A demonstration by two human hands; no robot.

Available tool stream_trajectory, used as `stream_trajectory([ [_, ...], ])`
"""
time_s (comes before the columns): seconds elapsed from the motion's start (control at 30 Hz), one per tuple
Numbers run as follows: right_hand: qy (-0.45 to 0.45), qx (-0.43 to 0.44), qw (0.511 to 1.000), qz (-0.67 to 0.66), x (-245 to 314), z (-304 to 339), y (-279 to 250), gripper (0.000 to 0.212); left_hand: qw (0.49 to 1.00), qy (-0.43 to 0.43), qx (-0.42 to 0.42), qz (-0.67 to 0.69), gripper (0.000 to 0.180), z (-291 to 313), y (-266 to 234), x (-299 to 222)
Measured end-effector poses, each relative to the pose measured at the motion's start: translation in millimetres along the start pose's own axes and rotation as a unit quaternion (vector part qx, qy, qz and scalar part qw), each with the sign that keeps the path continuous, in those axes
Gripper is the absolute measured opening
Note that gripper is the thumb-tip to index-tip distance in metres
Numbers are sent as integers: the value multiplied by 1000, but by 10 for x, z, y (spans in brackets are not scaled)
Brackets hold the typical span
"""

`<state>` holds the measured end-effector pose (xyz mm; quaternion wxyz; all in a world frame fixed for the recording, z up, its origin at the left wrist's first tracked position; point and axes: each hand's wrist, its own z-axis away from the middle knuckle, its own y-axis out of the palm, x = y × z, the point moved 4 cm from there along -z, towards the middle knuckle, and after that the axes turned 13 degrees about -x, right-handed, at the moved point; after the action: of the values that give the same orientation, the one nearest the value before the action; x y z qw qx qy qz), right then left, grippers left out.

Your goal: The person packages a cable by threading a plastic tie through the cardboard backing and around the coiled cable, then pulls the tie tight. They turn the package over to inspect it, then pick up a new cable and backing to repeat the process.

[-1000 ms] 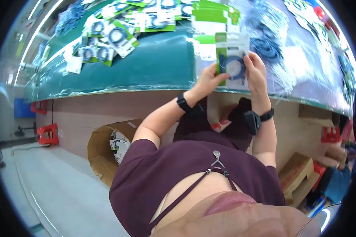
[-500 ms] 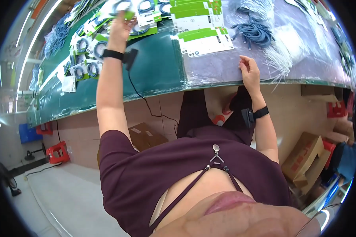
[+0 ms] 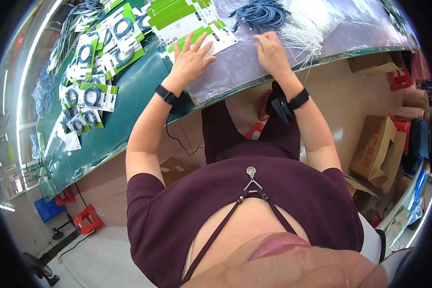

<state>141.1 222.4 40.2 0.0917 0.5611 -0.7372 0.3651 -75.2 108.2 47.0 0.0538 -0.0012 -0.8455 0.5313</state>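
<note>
My left hand (image 3: 192, 63) is open with its fingers spread, over the front green-and-white backing card (image 3: 222, 42). The fingertips overlap that card; I cannot tell how firmly they touch it. Behind it lies an overlapping row of similar backing cards (image 3: 175, 21). My right hand (image 3: 272, 52) has its fingers curled in, just in front of a bundle of blue cables (image 3: 264, 13). What its fingers hold, if anything, is hidden. Beside it on the right are many thin white cable ties (image 3: 306, 31), loose on the plastic-covered table.
Carded coils of blue cable (image 3: 122, 30) are heaped on the green table mat (image 3: 129, 98) at the left. Several more packs (image 3: 92, 96) lie nearer its edge. Below the table are an open cardboard box (image 3: 374, 149), a red stool (image 3: 88, 218) and a black cord (image 3: 177, 144).
My left hand has come back from the carded cables at far left, leaving a pack there, to the backing cards. My right hand has moved toward the cable bundle, fingers curling. The view has shifted.
</note>
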Motion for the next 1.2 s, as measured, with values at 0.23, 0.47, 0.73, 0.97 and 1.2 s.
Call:
stream_trajectory([
  [0.23, -151, -77, 971, 171, -151, -706, 200, 17, 999, 15, 24, 39, 59, 255, -124, -519],
  [0.47, -150, 125, 939, 282, -293, -1069, 607, 11, 992, -31, 43, 116, 48, 395, -324, -758],
  [0.73, -181, -80, 980, -12, -54, -903, 94, 10, 925, -178, 15, 335, 42, 774, -376, -948],
  [0.97, 287, 31, 878, -381, 34, -315, 25, 17, 54, -583, 153, 796, 56, 1105, 211, -1240],
  [1.2, 431, 59, 668, -604, 24, 30, 246, 20, 145, -654, -160, 726, 52, 965, 574, -1168],
])
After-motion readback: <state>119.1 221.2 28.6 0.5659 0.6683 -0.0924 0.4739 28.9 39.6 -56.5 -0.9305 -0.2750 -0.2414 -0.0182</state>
